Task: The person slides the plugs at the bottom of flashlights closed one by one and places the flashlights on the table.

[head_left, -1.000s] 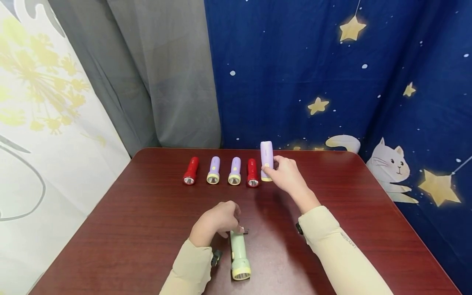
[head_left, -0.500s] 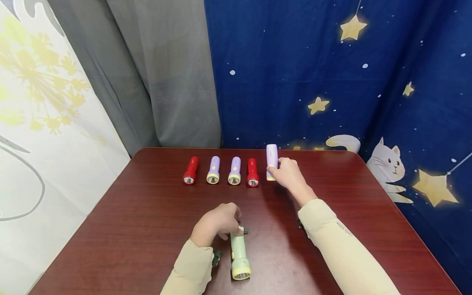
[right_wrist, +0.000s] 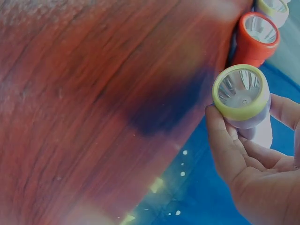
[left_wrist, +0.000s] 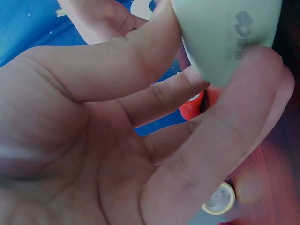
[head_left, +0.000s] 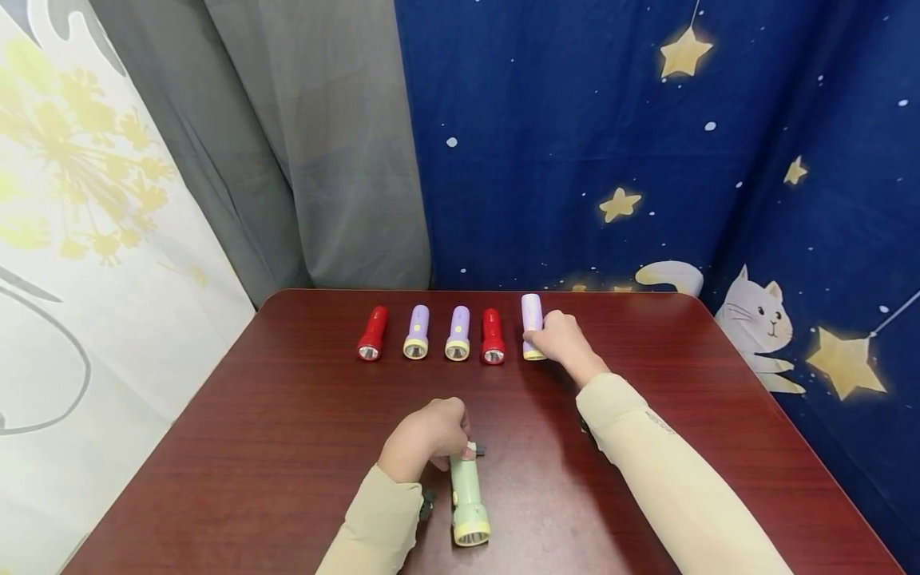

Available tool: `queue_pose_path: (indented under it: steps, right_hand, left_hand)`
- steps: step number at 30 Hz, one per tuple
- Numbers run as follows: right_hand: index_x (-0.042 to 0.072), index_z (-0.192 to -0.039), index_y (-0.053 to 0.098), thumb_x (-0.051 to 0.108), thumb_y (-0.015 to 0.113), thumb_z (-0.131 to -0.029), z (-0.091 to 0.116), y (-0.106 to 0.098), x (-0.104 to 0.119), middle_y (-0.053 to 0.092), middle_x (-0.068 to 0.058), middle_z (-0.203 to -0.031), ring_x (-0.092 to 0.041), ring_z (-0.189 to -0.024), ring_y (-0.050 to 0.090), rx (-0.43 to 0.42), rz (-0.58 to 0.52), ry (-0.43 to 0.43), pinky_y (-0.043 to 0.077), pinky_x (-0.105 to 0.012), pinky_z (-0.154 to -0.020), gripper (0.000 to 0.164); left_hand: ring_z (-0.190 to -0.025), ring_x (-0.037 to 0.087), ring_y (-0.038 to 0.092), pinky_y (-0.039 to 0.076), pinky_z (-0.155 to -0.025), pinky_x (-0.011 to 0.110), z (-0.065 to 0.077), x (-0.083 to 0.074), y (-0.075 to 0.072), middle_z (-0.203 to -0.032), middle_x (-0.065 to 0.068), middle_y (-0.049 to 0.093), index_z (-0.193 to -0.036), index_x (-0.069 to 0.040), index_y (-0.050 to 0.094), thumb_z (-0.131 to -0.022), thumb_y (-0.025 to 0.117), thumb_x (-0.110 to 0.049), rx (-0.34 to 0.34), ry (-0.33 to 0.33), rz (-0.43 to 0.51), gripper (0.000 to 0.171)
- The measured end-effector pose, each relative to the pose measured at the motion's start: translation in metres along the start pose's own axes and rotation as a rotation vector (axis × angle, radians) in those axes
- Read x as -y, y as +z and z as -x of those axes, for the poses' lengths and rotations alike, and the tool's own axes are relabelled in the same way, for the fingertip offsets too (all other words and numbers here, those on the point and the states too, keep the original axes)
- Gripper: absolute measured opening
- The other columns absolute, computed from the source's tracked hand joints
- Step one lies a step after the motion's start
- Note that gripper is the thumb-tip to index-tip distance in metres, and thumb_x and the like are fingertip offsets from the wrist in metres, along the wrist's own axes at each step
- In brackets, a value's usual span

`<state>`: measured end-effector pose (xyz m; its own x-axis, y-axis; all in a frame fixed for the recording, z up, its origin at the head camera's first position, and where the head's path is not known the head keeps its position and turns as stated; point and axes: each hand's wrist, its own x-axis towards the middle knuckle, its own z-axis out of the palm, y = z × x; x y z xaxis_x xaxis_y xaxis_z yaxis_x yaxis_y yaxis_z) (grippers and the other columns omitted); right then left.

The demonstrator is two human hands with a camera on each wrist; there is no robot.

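In the head view my right hand point(head_left: 566, 343) grips a purple flashlight point(head_left: 532, 310) with a yellow rim, at the right end of a row of flashlights near the far table edge. The right wrist view shows its clear lens point(right_wrist: 240, 89), thumb and fingers around the head. My left hand point(head_left: 431, 431) pinches the tail end of a pale green flashlight point(head_left: 467, 491) in front of me, its yellow-rimmed lens pointing toward me. Up close in the left wrist view, the tapered green tail point(left_wrist: 220, 42) sits between thumb and fingertips.
Left of the held purple flashlight lie a red flashlight point(head_left: 492, 331), two purple flashlights, one in the middle point(head_left: 458, 323) and one further left point(head_left: 418, 323), and another red flashlight point(head_left: 374, 327). The brown table point(head_left: 302, 447) ends at curtains behind.
The purple flashlight in my right hand has moved slightly right, away from the red one, and then lower toward the tabletop. My left hand and the green flashlight stay nearly still.
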<state>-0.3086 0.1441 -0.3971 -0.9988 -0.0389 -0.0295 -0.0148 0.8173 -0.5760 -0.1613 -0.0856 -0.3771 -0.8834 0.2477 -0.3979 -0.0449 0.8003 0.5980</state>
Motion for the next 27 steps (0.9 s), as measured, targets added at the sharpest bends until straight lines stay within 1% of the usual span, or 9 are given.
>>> queue_pose_path:
  steps: [3, 6, 10, 13, 16, 18, 21, 24, 27]
  right_hand:
    - [-0.009, -0.110, 0.070, 0.030, 0.072, -0.093, -0.004, 0.001, -0.002, 0.075, -0.025, -0.103, -0.033, -0.089, 0.071, 0.015, 0.005, 0.009, 0.063, -0.048, -0.088, 0.043]
    - [-0.010, -0.110, 0.069, 0.030, 0.073, -0.092, -0.008, 0.003, -0.005, 0.074, -0.025, -0.101, -0.032, -0.088, 0.070, 0.027, 0.013, 0.022, 0.063, -0.044, -0.084, 0.044]
    - [-0.011, -0.114, 0.065, 0.028, 0.073, -0.093, -0.012, 0.004, -0.007, 0.073, -0.025, -0.102, -0.030, -0.085, 0.071, 0.047, -0.006, 0.058, 0.064, -0.036, -0.072, 0.045]
    - [-0.012, -0.116, 0.064, 0.026, 0.073, -0.094, -0.015, 0.005, -0.008, 0.072, -0.025, -0.102, -0.027, -0.081, 0.071, 0.054, -0.019, 0.084, 0.062, -0.031, -0.061, 0.044]
    - [-0.012, -0.115, 0.064, 0.024, 0.072, -0.094, -0.017, 0.007, -0.008, 0.071, -0.025, -0.100, -0.025, -0.077, 0.071, 0.059, -0.015, 0.097, 0.060, -0.028, -0.055, 0.042]
    - [-0.011, -0.113, 0.065, 0.024, 0.071, -0.094, -0.018, 0.008, -0.008, 0.071, -0.025, -0.098, -0.026, -0.077, 0.072, 0.059, -0.008, 0.098, 0.060, -0.028, -0.054, 0.041]
    - [-0.010, -0.111, 0.066, 0.025, 0.071, -0.095, -0.017, 0.008, -0.008, 0.071, -0.024, -0.098, -0.027, -0.080, 0.072, 0.054, 0.010, 0.097, 0.060, -0.028, -0.057, 0.039]
    - [-0.010, -0.112, 0.065, 0.025, 0.068, -0.097, -0.018, 0.008, -0.007, 0.070, -0.024, -0.100, -0.026, -0.080, 0.072, 0.071, -0.002, 0.110, 0.061, -0.028, -0.058, 0.039]
    - [-0.011, -0.114, 0.064, 0.025, 0.066, -0.099, -0.019, 0.009, -0.006, 0.068, -0.024, -0.100, -0.024, -0.077, 0.072, 0.094, -0.025, 0.137, 0.061, -0.027, -0.055, 0.038]
  left_hand:
    - [-0.062, 0.025, 0.070, 0.064, -0.055, 0.037, 0.000, -0.001, 0.001, -0.083, 0.011, 0.062, -0.083, -0.002, 0.063, -0.085, 0.083, 0.002, -0.007, 0.003, -0.003, 0.021]
    - [-0.060, 0.026, 0.070, 0.064, -0.055, 0.037, -0.001, -0.001, 0.001, -0.083, 0.011, 0.062, -0.083, -0.002, 0.062, -0.085, 0.083, 0.002, -0.006, -0.005, -0.006, 0.021]
    - [-0.061, 0.026, 0.071, 0.064, -0.056, 0.037, -0.001, 0.000, 0.001, -0.082, 0.012, 0.062, -0.083, -0.001, 0.063, -0.085, 0.083, 0.002, -0.004, -0.012, -0.008, 0.021]
    - [-0.062, 0.026, 0.071, 0.064, -0.056, 0.038, 0.000, 0.000, 0.001, -0.083, 0.012, 0.062, -0.084, -0.001, 0.062, -0.086, 0.083, 0.001, 0.000, -0.018, -0.005, 0.021]
    - [-0.062, 0.027, 0.072, 0.064, -0.056, 0.037, -0.001, 0.001, 0.001, -0.082, 0.011, 0.062, -0.084, -0.001, 0.062, -0.085, 0.083, 0.001, 0.001, -0.019, 0.000, 0.021]
    - [-0.061, 0.026, 0.072, 0.064, -0.056, 0.037, -0.001, 0.001, 0.001, -0.082, 0.011, 0.062, -0.083, -0.001, 0.062, -0.085, 0.084, 0.001, 0.000, -0.018, 0.000, 0.022]
    - [-0.059, 0.025, 0.072, 0.064, -0.055, 0.037, -0.001, 0.001, 0.001, -0.081, 0.011, 0.062, -0.082, -0.001, 0.062, -0.084, 0.084, 0.001, -0.004, -0.010, -0.005, 0.023]
    - [-0.059, 0.024, 0.071, 0.064, -0.055, 0.036, 0.000, 0.001, 0.000, -0.081, 0.011, 0.062, -0.081, -0.001, 0.062, -0.085, 0.084, 0.001, -0.002, -0.007, -0.009, 0.023]
    - [-0.058, 0.025, 0.071, 0.064, -0.055, 0.036, 0.000, 0.001, 0.000, -0.081, 0.011, 0.063, -0.081, -0.001, 0.062, -0.085, 0.084, 0.001, -0.001, -0.004, -0.006, 0.022]
